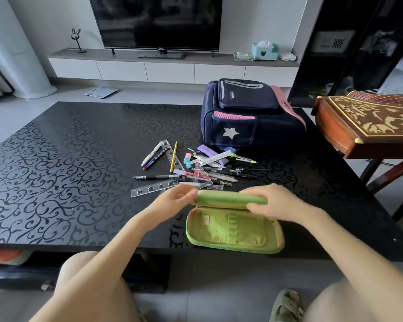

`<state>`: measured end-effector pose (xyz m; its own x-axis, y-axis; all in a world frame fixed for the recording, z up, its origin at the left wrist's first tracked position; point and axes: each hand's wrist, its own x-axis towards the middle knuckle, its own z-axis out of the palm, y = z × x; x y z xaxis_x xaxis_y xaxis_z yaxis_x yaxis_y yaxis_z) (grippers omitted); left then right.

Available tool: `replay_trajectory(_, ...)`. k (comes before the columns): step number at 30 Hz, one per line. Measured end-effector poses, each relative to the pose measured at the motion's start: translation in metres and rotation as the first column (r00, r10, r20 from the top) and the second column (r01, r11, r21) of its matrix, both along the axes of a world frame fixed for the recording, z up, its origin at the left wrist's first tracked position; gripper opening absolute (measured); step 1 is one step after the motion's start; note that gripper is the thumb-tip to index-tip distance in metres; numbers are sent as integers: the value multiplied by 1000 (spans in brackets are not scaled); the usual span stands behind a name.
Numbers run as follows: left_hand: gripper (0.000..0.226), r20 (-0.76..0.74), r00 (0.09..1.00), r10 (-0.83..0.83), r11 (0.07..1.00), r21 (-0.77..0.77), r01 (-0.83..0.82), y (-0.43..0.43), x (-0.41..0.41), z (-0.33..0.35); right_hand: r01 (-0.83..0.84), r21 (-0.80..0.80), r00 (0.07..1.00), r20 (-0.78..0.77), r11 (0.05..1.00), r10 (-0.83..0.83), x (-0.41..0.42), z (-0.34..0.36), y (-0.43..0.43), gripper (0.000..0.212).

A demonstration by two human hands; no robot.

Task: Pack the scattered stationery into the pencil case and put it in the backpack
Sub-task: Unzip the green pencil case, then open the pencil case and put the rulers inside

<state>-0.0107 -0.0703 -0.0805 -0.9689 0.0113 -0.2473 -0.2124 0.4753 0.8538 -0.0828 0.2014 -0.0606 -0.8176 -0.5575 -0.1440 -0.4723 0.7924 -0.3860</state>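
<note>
Pencil case [235, 231]: green, lying unzipped on the near part of the table, just ahead of the person; the lower half is resting flat with its inner pockets facing up, and the upper flap is standing raised along the far edge.
Left hand [172, 201]: gripping the left end of the raised flap, with the fingers curling round it; slightly blurred.
Right hand [272, 203]: clamping the right part of the same flap, with the fingers lying over the top and the thumb showing beneath.
Stationery [196, 173]: lying loose on the table top, spreading between the case and the backpack.
Stencil ruler [154, 188]: clear, lying just beyond the left hand, at the near edge of the pile.
Black pen [156, 177]: lying crosswise just behind the stencil ruler.
Yellow pencil [173, 156]: lying across a clear set square [167, 146] at the pile's left.
White pen [153, 152]: slanting at the far left of the pile, beside a blue pen [152, 162].
Eraser [187, 159]: pink and teal, sitting mid-pile.
Purple box [209, 153]: lying just in front of the backpack.
Backpack [249, 115]: navy with pink trim and a silver star, sitting on the far right part of the table; whether its main opening is zipped cannot be told.
Table [56, 170]: black, scroll-patterned, bearing everything above.
Television [156, 22]: standing on a low white cabinet [168, 70] beyond the table.
Wooden instrument [368, 122]: inlaid, sitting at the table's right.
</note>
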Motion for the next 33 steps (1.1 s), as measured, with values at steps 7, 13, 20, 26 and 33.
replay_trajectory(7, 19, -271, 953, 136, 806, -529, -265, -34, -19, -25, 203, 195, 977, -109, 959, -185, -76, -8, -7, 33)
replay_trajectory(13, 44, -147, 983, -107, 612, -789, -52, -55, -22, -54, 228, 252, 948, -276, 940, -156, -92, -23, -53, 29)
replay_trajectory(20, 75, -72, 997, -40, 655, -755, -28, -85, -19, -67, -118, 193, 940, -295, 974, 172, -42, -43, -159, 47)
replay_trajectory(26, 68, -51, 999, -8, 621, -783, -35, -128, 11, -69, -313, 288, 901, -211, 905, 379, 11, -76, -209, 68)
replay_trajectory(33, 82, -78, 995, -53, 453, -890, -46, -152, 67, -66, -385, 293, 867, -210, 875, 452, 65, -91, -220, 93)
